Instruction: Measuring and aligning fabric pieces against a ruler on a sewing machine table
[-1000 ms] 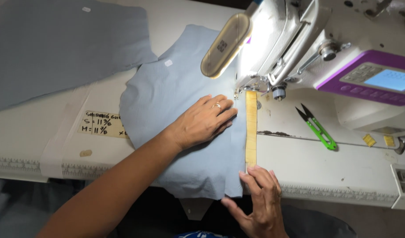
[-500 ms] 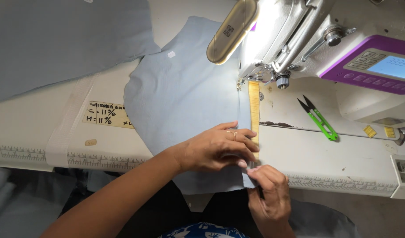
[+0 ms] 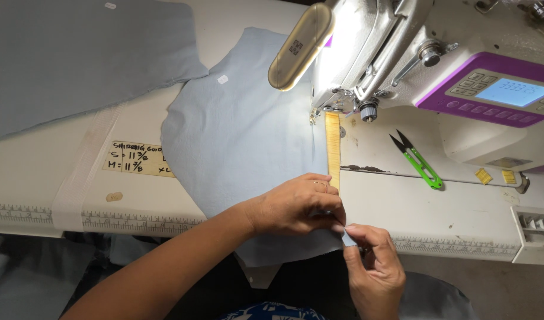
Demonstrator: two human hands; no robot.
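Pale blue fabric piece (image 3: pixel 242 136) lies flat on the sewing table (image 3: pixel 58 172), its right edge running along the yellow ruler strip (image 3: pixel 332 148) just below the sewing machine (image 3: pixel 402 53). Left hand (image 3: pixel 295 204) rests on the near corner of the fabric, fingers curled narrow; right hand (image 3: pixel 369 261) meets it there, thumb and forefinger apparently pinching the fabric edge. Green thread snips (image 3: pixel 419 160) lie right of the ruler strip, apart from both hands.

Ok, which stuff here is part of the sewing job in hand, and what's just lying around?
In use: light blue fabric piece, pinched at its near edge by left hand and right hand; yellow guide strip; sewing machine.
Lying about: green thread snips; second fabric piece.
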